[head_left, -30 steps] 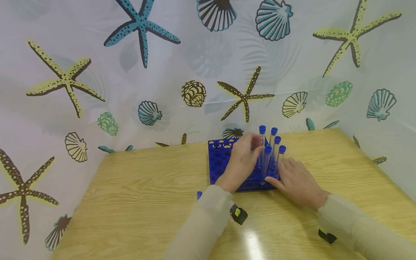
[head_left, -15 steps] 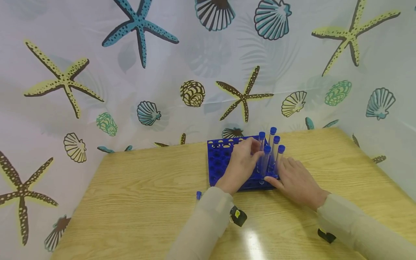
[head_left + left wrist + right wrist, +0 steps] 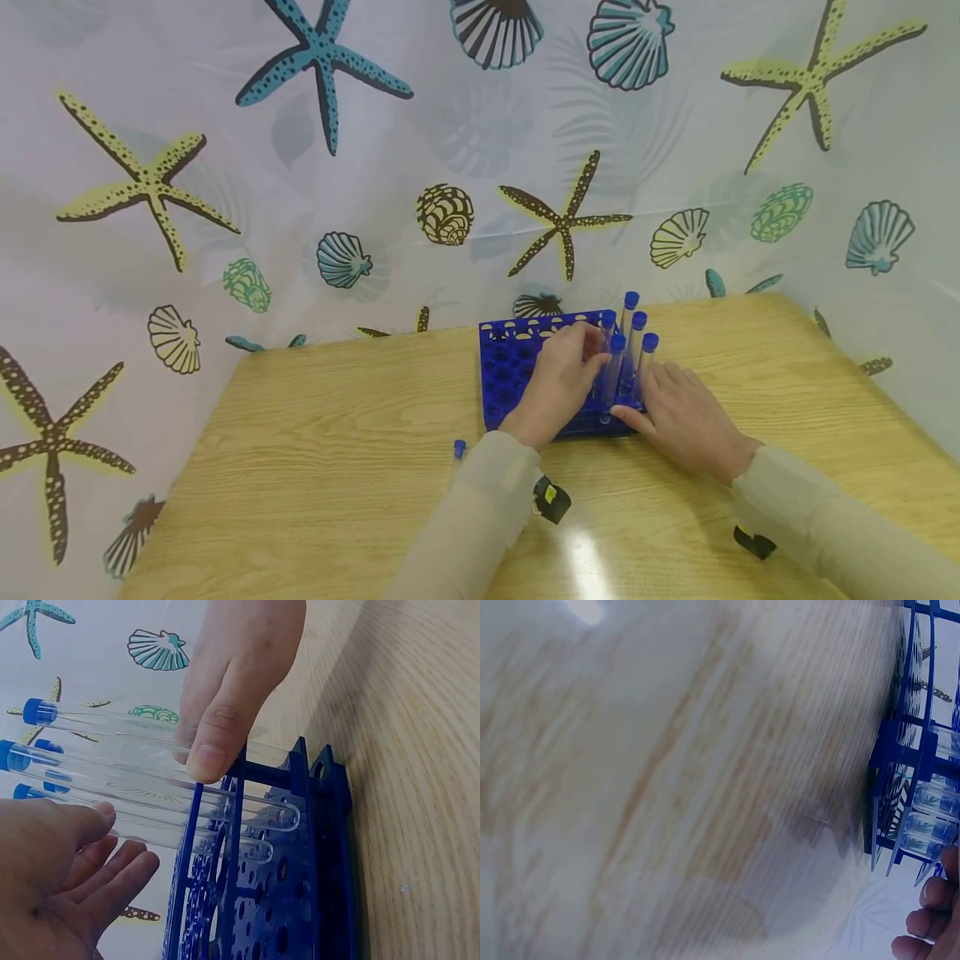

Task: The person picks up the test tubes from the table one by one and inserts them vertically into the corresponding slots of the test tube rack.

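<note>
A blue test tube rack (image 3: 501,379) stands toward the back of the table. Several clear test tubes (image 3: 645,367) with blue caps stand upright at its right end. My left hand (image 3: 557,379) reaches over the rack and holds a capped test tube (image 3: 609,318) between thumb and fingers, low in the rack beside the others. In the left wrist view, the thumb of my left hand (image 3: 67,862) lies against the tubes. My right hand (image 3: 693,425) grips the rack's right end, thumb on the front edge. The right wrist view catches only some of its fingertips (image 3: 930,922).
Another blue-capped tube (image 3: 459,450) is on the wooden table (image 3: 330,467), partly hidden by my left sleeve. A white cloth (image 3: 405,108) printed with starfish and shells hangs behind and beside the table. Dark straps (image 3: 552,498) show under the wrists.
The tube in my left hand has sunk lower into the rack, its cap dropping to nearly the other caps' height. My left hand moved slightly down with it; the right hand stayed on the rack.
</note>
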The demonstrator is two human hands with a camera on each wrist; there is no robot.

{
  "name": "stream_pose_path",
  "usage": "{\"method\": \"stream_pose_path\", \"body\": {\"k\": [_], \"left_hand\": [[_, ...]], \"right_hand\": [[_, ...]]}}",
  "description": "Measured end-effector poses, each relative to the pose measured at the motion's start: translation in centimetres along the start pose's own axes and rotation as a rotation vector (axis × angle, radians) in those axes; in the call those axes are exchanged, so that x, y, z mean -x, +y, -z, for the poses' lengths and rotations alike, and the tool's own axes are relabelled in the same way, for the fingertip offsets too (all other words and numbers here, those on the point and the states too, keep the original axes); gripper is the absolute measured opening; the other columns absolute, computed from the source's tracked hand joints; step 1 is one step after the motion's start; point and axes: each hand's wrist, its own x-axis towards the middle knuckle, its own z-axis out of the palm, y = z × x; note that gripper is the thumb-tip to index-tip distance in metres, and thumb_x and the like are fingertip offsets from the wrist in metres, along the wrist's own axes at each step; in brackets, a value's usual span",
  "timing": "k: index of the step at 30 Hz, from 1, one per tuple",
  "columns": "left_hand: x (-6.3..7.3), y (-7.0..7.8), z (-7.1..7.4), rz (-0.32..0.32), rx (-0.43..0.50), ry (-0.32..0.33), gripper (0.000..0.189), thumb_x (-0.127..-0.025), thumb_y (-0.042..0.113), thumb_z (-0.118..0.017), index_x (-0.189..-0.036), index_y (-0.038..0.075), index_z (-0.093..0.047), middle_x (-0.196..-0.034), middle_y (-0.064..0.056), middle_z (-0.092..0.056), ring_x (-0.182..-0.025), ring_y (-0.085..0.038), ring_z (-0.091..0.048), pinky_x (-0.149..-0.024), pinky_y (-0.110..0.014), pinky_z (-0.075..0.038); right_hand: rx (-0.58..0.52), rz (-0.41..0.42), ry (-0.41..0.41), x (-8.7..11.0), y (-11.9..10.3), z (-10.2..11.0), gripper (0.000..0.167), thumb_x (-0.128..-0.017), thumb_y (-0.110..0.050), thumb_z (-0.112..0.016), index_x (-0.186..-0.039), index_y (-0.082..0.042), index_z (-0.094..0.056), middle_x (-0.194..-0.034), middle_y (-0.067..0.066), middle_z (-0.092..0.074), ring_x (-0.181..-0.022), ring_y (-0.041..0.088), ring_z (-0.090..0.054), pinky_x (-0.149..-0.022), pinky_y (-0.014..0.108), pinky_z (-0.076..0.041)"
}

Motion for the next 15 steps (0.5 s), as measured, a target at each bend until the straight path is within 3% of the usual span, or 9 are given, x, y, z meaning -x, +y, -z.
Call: {"method": "stream_pose_path", "body": {"k": [15], "left_hand": [[0.28,-0.12,-0.24,0.018,0.009,0.000,0.021,-0.097,0.022,-0.064,-0.115,0.013,-0.058,-0.105,0.002,-0.062,-0.092,-0.005,-0.059,-0.076,-0.010,-0.051]], "right_hand": [[-0.001,-0.002,-0.007,-0.06,0.00,0.11,0.081,-0.100,-0.055,-0.047,-0.149,0.007,-0.031,-0.128,0.022,-0.059,-0.108,0.034,-0.057,-0.092,0.053,-0.047]]}}
